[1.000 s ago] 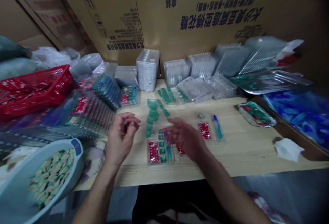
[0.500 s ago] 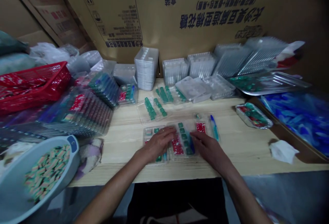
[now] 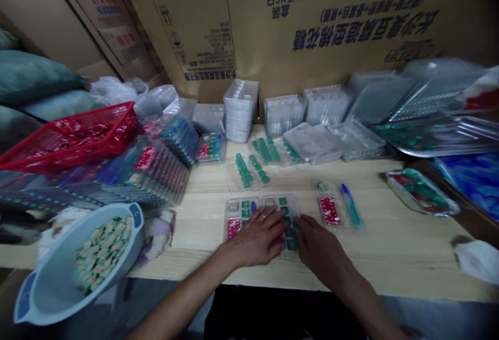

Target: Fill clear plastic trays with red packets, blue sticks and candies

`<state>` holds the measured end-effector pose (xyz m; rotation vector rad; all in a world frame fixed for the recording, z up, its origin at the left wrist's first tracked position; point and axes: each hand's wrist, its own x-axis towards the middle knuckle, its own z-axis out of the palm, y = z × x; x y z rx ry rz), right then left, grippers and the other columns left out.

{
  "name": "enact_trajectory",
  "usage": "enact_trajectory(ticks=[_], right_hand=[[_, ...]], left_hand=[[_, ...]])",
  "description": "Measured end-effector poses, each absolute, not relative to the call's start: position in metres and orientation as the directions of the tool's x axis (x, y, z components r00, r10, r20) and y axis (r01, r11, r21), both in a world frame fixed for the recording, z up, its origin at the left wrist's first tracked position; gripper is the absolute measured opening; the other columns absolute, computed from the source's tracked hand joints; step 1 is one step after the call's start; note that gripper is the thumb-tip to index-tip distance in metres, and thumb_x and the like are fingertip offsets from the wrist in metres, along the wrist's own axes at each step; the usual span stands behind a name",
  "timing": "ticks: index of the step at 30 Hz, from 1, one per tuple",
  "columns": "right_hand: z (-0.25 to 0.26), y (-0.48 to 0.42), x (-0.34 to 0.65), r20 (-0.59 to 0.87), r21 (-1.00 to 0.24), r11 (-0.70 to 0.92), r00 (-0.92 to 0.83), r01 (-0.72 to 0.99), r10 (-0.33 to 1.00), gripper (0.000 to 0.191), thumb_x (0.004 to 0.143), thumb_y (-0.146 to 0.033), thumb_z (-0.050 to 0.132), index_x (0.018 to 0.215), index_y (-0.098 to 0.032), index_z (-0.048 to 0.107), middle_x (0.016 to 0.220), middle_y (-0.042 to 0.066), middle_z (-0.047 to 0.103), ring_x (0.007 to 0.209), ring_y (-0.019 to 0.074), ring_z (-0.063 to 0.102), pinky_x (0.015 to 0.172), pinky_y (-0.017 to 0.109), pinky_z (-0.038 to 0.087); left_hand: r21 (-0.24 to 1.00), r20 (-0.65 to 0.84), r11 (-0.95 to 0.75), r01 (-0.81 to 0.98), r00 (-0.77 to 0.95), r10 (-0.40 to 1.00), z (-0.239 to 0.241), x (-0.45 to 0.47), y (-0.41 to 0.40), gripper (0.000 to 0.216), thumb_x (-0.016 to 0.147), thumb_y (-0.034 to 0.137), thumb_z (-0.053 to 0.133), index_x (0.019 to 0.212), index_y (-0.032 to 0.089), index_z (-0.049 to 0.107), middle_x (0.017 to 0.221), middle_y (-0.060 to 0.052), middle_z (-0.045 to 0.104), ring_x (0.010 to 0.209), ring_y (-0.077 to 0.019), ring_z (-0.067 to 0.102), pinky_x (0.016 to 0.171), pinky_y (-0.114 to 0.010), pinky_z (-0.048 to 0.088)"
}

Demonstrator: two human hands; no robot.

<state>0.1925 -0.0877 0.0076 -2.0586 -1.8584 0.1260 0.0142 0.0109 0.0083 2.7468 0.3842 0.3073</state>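
On the pale wooden table [image 3: 390, 272], both hands lie over a clear plastic blister tray [image 3: 237, 214] near the front edge. The left hand [image 3: 257, 238] is flat and holds nothing, fingers resting on the tray. The right hand [image 3: 319, 249] is curved down beside the green pieces [image 3: 289, 232], and whether it pinches one cannot be told. The step seems to be seating pieces in the tray; the next move seems to call for checking each compartment.
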Motion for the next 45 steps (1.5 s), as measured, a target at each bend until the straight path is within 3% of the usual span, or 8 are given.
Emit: enact_trajectory(ticks=[4, 7, 11, 15, 19, 29, 34, 45], right_hand=[[0.008, -0.085, 0.186, 0.157, -0.338, -0.016, 0.073, 0.941, 0.985, 0.040, 0.100, -0.018, 0.033, 0.121, -0.006, 0.065, 0.120, 0.022, 0.066, 0.112, 0.0305, 0.066, 0.097, 0.043, 0.054], [0.009, -0.083, 0.187, 0.159, -0.325, -0.038, 0.094, 0.945, 0.983, 0.040, 0.100, -0.019, 0.035, 0.124, -0.007, 0.065, 0.125, 0.022, 0.065, 0.115, 0.0322, 0.064, 0.098, 0.046, 0.053], [0.012, -0.075, 0.192, 0.194, -0.335, -0.035, 0.106, 0.942, 0.975, 0.041, 0.099, -0.020, 0.037, 0.127, -0.007, 0.064, 0.129, 0.022, 0.063, 0.120, 0.0336, 0.061, 0.099, 0.047, 0.052], [0.021, -0.060, 0.189, 0.164, -0.395, 0.017, 0.052, 0.919, 0.985, 0.040, 0.098, -0.018, 0.037, 0.124, -0.008, 0.066, 0.124, 0.019, 0.066, 0.114, 0.0307, 0.064, 0.099, 0.045, 0.052], [0.025, -0.047, 0.180, 0.162, -0.413, 0.053, 0.016, 0.909, 0.987, 0.038, 0.097, -0.016, 0.039, 0.123, -0.008, 0.066, 0.122, 0.018, 0.066, 0.115, 0.0303, 0.063, 0.101, 0.044, 0.050], [0.020, -0.037, 0.174, 0.185, -0.447, 0.085, -0.001, 0.891, 0.983, 0.037, 0.096, -0.015, 0.040, 0.121, -0.010, 0.067, 0.119, 0.016, 0.067, 0.112, 0.0287, 0.063, 0.101, 0.041, 0.048], [0.019, -0.038, 0.178, 0.192, -0.439, 0.077, 0.010, 0.895, 0.981, 0.036, 0.096, -0.016, 0.039, 0.117, -0.011, 0.068, 0.117, 0.016, 0.066, 0.109, 0.0276, 0.063, 0.098, 0.040, 0.049], [0.022, -0.032, 0.172, 0.163, -0.452, 0.075, -0.001, 0.889, 0.987, 0.035, 0.095, -0.014, 0.040, 0.116, -0.012, 0.068, 0.116, 0.014, 0.067, 0.109, 0.0254, 0.063, 0.099, 0.037, 0.048]], left_hand=[[0.429, 0.317, -0.887, 0.172, 0.891, 0.326, 0.012, -0.001, 0.031, 0.036, 0.098, 0.037, 0.055, 0.129, 0.019, 0.062, 0.143, -0.014, 0.059, 0.138, -0.0279, 0.051, 0.115, -0.047, 0.041], [0.584, 0.409, -0.716, 0.382, 0.624, 0.666, 0.017, -0.004, 0.062, 0.026, 0.101, 0.026, 0.044, 0.118, 0.020, 0.063, 0.120, -0.012, 0.070, 0.114, -0.0207, 0.065, 0.098, -0.036, 0.052], [0.614, 0.080, -0.129, 0.778, 0.102, 0.992, 0.024, -0.005, 0.116, 0.027, 0.097, 0.024, 0.049, 0.122, 0.017, 0.056, 0.106, -0.011, 0.071, 0.098, -0.0224, 0.068, 0.088, -0.034, 0.051], [0.545, -0.034, 0.044, 0.837, -0.030, 0.999, 0.024, -0.004, 0.150, 0.046, 0.094, 0.042, 0.059, 0.128, 0.012, 0.051, 0.121, -0.020, 0.065, 0.111, -0.0309, 0.065, 0.092, -0.038, 0.048], [0.540, -0.038, 0.120, 0.833, -0.118, 0.992, 0.023, -0.002, 0.163, 0.039, 0.096, 0.039, 0.053, 0.126, 0.013, 0.053, 0.133, -0.023, 0.056, 0.127, -0.0334, 0.056, 0.097, -0.038, 0.045], [0.656, -0.047, 0.202, 0.728, -0.228, 0.973, 0.015, 0.000, 0.183, 0.039, 0.088, 0.027, 0.062, 0.126, 0.020, 0.054, 0.136, -0.018, 0.053, 0.108, -0.0279, 0.067, 0.091, -0.035, 0.049], [0.727, -0.128, 0.270, 0.631, -0.262, 0.957, 0.009, -0.003, 0.195, 0.053, 0.075, 0.016, 0.071, 0.125, 0.017, 0.053, 0.119, -0.016, 0.067, 0.102, -0.0255, 0.070, 0.084, -0.031, 0.052], [0.852, -0.182, 0.307, 0.424, -0.310, 0.933, 0.010, 0.002, 0.210, 0.032, 0.077, 0.019, 0.077, 0.105, 0.015, 0.063, 0.098, -0.010, 0.072, 0.095, -0.0238, 0.069, 0.084, -0.035, 0.051]])
